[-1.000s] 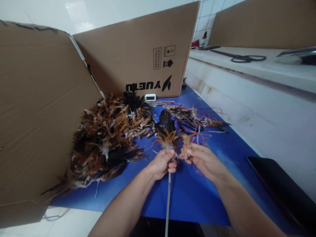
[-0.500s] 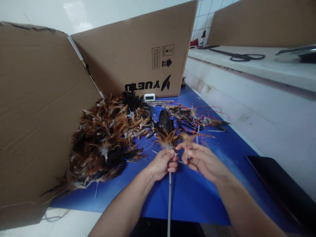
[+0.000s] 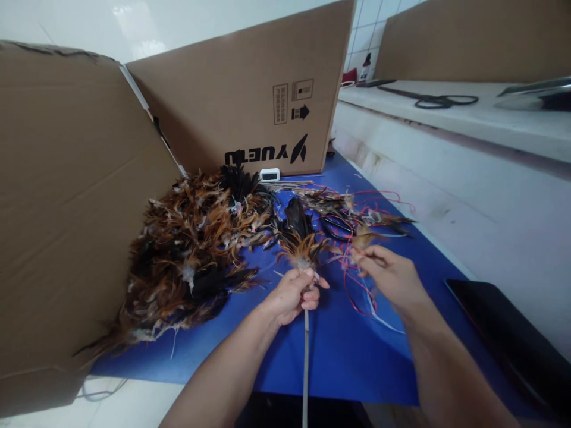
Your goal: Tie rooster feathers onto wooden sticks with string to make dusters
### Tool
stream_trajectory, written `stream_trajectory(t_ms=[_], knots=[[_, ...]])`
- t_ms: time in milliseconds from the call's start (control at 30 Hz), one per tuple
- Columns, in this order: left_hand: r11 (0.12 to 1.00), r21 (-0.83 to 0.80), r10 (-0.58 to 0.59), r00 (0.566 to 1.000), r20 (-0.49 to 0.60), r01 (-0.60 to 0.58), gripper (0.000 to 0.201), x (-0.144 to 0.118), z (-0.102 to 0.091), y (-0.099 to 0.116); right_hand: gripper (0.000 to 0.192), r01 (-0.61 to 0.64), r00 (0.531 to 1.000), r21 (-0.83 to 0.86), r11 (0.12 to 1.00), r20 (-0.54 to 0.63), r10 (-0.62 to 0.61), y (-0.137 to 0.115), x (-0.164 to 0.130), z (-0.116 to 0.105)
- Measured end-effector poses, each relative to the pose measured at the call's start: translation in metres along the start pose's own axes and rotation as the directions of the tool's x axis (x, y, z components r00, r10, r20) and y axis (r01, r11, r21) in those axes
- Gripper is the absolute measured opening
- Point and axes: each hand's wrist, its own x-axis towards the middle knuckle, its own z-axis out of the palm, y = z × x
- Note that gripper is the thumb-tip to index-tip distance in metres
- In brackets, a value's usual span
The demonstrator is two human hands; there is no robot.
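Observation:
My left hand (image 3: 294, 295) grips a thin pale stick (image 3: 306, 362) upright, with a small tuft of brown and orange feathers (image 3: 302, 251) at its top. My right hand (image 3: 391, 276) is off to the right of the tuft, pinching a small bunch of brown feathers (image 3: 362, 238) with red thread (image 3: 357, 297) trailing below it. Both hands hover over a blue mat (image 3: 343, 345). A big pile of brown, orange and black feathers (image 3: 196, 249) lies to the left of my left hand.
Cardboard boxes stand at the left (image 3: 66, 208) and behind (image 3: 250, 95). More feathers, red threads and black scissors (image 3: 339, 226) lie on the mat's far side. A small white device (image 3: 270, 174) sits by the box. A black tablet (image 3: 508, 339) lies right; large scissors (image 3: 441, 101) rest on the raised ledge.
My right hand has pulled away to the right from the tuft, carrying a small feather bunch and drawing red thread out. My left hand stays put on the stick.

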Motion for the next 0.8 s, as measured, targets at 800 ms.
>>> stream_trajectory(t_ms=[800], knots=[[0.993, 0.075, 0.093, 0.995, -0.035, -0.090, 0.030, 0.003, 0.003, -0.004, 0.016, -0.089, 0.916, 0.171, 0.981, 0.400, 0.014, -0.004, -0.030, 0.042]])
